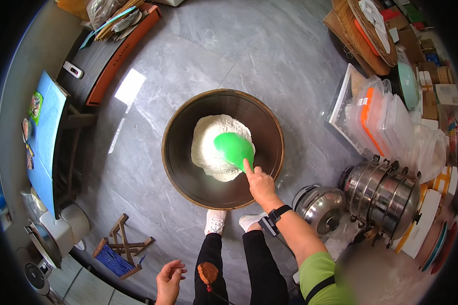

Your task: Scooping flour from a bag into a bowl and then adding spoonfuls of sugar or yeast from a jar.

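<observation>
My right hand (261, 183) grips the handle end of a bright green plastic scoop (233, 148), its index finger stretched along it. The scoop's rounded back faces up over a mound of white powder (210, 152) that looks like flour; its front edge is hard to tell from the mound. Both are inside a large round brown basin (183, 187) on the floor, in front of my feet. Low in the view, my left hand (170, 280) is apart from the basin, fingers loosely curled and nothing in it.
On the right stand a stacked steel steamer (383, 198), a lidded steel pot (320, 209) and clear plastic boxes (381, 118). A blue-topped table (47, 141) and a folding stool (118, 257) are on the left. A brown pendant-like piece (208, 272) hangs before my legs.
</observation>
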The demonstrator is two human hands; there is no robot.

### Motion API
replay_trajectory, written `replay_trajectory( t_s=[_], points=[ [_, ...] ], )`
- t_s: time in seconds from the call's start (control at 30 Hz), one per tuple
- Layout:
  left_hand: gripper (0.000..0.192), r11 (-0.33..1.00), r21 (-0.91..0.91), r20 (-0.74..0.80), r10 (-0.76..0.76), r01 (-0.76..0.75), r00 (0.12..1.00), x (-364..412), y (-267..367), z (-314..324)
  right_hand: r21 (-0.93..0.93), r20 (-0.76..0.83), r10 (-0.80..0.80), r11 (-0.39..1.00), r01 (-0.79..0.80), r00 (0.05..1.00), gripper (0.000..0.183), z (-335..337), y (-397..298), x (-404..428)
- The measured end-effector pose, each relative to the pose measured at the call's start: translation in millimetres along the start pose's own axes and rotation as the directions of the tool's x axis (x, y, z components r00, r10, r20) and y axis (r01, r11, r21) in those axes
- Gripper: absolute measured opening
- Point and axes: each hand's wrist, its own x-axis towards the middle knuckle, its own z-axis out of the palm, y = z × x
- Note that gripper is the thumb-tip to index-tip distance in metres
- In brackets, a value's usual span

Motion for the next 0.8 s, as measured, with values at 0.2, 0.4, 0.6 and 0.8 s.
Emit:
replay_trajectory(
  t_s=[0.2,0.4,0.6,0.8],
  points=[
    [0.024,1.000,0.019,0.021,-0.005,0.004,1.000,2.5,-0.1,3.7,0.009,-0.035,-0.014,1.000,0.014,0.999,0.053,-0.2,-0.7,-1.8],
    [0.025,1.000,0.017,0.014,-0.019,0.018,1.000,1.8,-3.3,2.3,0.068,-0.074,0.025,0.997,-0.020,0.997,0.055,-9.4,-1.6,-8.4],
    [0.025,0.997,0.071,0.019,-0.023,0.022,1.000,0.4,1.1,6.4,0.107,-0.076,0.040,0.994,-0.032,0.996,0.056,-15.6,3.2,-11.6],
    [0.024,0.989,0.146,0.024,-0.001,-0.002,1.000,-4.7,14.5,17.8,0.289,-0.184,0.138,0.954,-0.081,0.973,0.057,-18.4,15.9,-19.4]
  ],
)
